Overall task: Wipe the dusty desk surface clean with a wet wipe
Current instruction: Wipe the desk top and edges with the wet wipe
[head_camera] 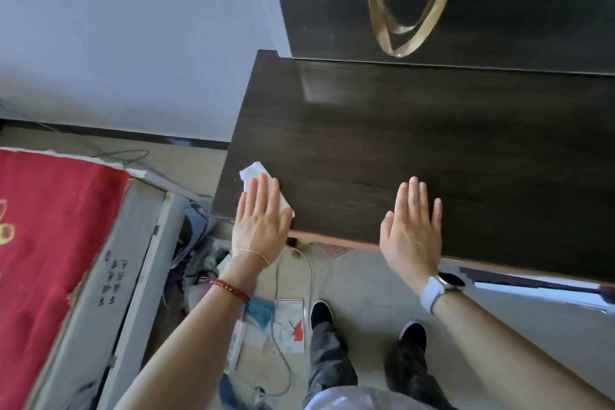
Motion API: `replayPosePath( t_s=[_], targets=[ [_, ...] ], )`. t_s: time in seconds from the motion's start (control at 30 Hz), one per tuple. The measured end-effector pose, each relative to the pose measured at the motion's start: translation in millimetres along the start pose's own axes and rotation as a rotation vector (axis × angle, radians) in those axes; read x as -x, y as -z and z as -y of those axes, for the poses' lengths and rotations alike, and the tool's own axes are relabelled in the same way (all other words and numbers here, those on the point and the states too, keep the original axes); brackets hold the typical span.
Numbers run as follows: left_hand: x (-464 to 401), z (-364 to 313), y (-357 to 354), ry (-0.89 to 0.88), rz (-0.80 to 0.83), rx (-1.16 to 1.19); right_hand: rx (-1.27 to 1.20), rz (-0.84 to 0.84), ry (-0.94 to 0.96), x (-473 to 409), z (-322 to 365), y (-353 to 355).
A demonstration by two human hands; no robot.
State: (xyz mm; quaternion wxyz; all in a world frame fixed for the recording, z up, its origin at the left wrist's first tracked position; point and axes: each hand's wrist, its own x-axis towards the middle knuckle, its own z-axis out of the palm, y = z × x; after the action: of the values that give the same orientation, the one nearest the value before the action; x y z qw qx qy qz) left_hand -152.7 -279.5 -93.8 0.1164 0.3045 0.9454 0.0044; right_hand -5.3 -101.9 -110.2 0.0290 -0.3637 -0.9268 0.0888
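Observation:
The dark wood desk point(432, 143) fills the middle and right of the head view. A white wet wipe point(253, 173) lies near its front left corner. My left hand point(261, 226) presses flat on the wipe, fingers straight and together, so that only the wipe's far corner and right edge show. My right hand point(412, 226) rests flat on the bare desk at the front edge, a short way right of the wipe, fingers extended and holding nothing.
A glossy dark upright panel point(515, 10) rises behind the desk and mirrors my hands. A brown bag's gold straps point(399, 27) hang in front of it. A grey box under a red cloth point(50, 226) stands at the left. Cables and clutter point(283, 309) cover the floor by my feet.

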Motion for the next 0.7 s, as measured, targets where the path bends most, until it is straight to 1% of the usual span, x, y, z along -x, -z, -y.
replayPosePath(
  t_s=[0.07,0.13,0.2,0.23,0.3,0.33,0.37,0.4,0.5,0.57,0.6,0.63,0.7],
  targets=[
    [-16.2,28.1,4.6,0.068,0.015,0.027,0.005,-0.009,-0.038,-3.2,15.7,-3.1],
    [-18.5,39.6,5.0,0.116,0.005,0.079,0.011,-0.020,-0.077,-5.8,24.2,-4.6],
    [-4.7,40.0,1.3,0.111,-0.040,0.090,0.017,-0.027,-0.103,-6.4,28.1,-6.6],
    [6.8,37.9,-2.8,0.051,-0.049,0.067,0.016,-0.032,-0.111,-6.2,29.2,-7.4],
    [26.9,38.6,-9.3,-0.130,-0.035,0.022,0.007,-0.037,-0.124,-5.9,30.3,-7.4],
    [28.5,44.2,-9.7,-0.195,-0.020,-0.001,0.006,-0.034,-0.130,-6.0,31.0,-7.1],
    [23.1,51.7,-8.0,-0.224,-0.023,-0.016,0.009,-0.030,-0.133,-6.1,31.3,-6.6],
    [12.5,59.6,-5.9,-0.205,-0.031,-0.018,0.013,-0.028,-0.131,-6.4,31.6,-6.2],
    [-20.7,73.1,3.6,0.017,-0.034,0.038,0.020,-0.027,-0.132,-6.1,31.3,-5.1],
    [-23.3,66.9,3.2,0.092,-0.073,0.048,0.021,-0.023,-0.129,-5.0,30.3,-6.0],
    [-18.2,59.2,2.3,0.065,-0.089,0.038,0.017,-0.019,-0.125,-5.3,30.5,-6.3],
    [-10.3,48.8,0.0,-0.006,-0.090,0.026,0.012,-0.013,-0.127,-5.9,29.5,-5.8],
    [6.3,24.0,-5.4,-0.207,-0.084,-0.001,-0.017,0.005,-0.130,-7.1,25.7,-4.3]
  ],
)
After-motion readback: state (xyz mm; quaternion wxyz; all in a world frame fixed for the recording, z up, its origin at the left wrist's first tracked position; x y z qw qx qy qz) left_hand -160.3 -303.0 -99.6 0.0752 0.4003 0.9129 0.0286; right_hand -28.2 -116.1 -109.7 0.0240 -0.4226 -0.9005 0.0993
